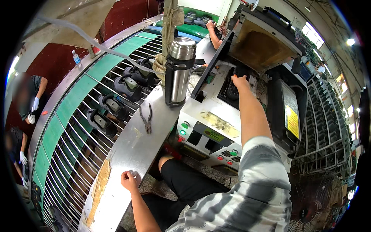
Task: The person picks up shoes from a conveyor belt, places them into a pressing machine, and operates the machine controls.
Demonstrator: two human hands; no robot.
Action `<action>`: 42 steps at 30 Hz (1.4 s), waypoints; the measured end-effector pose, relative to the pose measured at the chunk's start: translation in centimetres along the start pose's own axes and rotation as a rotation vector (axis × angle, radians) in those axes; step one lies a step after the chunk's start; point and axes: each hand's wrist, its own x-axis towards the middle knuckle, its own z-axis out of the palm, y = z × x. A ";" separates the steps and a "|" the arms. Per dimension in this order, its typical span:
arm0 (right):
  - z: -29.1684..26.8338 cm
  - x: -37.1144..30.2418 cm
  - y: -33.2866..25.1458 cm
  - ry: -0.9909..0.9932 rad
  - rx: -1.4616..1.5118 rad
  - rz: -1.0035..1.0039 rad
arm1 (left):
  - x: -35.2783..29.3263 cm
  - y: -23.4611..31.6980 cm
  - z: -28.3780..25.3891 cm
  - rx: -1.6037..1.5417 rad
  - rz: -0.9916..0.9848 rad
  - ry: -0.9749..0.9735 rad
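Observation:
My right arm reaches into the machine with its lid raised. There my right hand (pixel 240 82) is closed on a dark shoe (pixel 232 92), which sits in the recess of the machine bed (pixel 255 91). The hand hides part of the shoe. My left hand (pixel 129 181) rests at the edge of the metal table (pixel 131 152), its fingers curled; whatever is in them is too small to make out. A pair of pliers (pixel 146 119) lies on the table beyond that hand. Beside the machine stands a steel thermos (pixel 180 73) with a black handle.
Several dark shoes (pixel 127 87) stand on the roller conveyor (pixel 73 154) at the left. The raised lid (pixel 266 40) hangs above the bed. Buttons line the machine's front panel (pixel 208 135). A fan (pixel 315 201) stands at lower right. Co-workers with gloved hands (pixel 35 104) are across the conveyor.

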 end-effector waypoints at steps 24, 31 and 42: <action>14.4 -21.4 3.5 -0.046 -0.388 -1.642 | 0.4 3.3 -3.5 0.858 0.226 0.005; 15.6 -20.3 3.8 -0.022 -0.379 -1.665 | -0.2 3.4 -2.7 0.902 0.251 0.039; 14.8 -21.0 3.7 -0.105 -0.401 -1.756 | 0.0 3.5 -2.8 0.937 0.256 0.043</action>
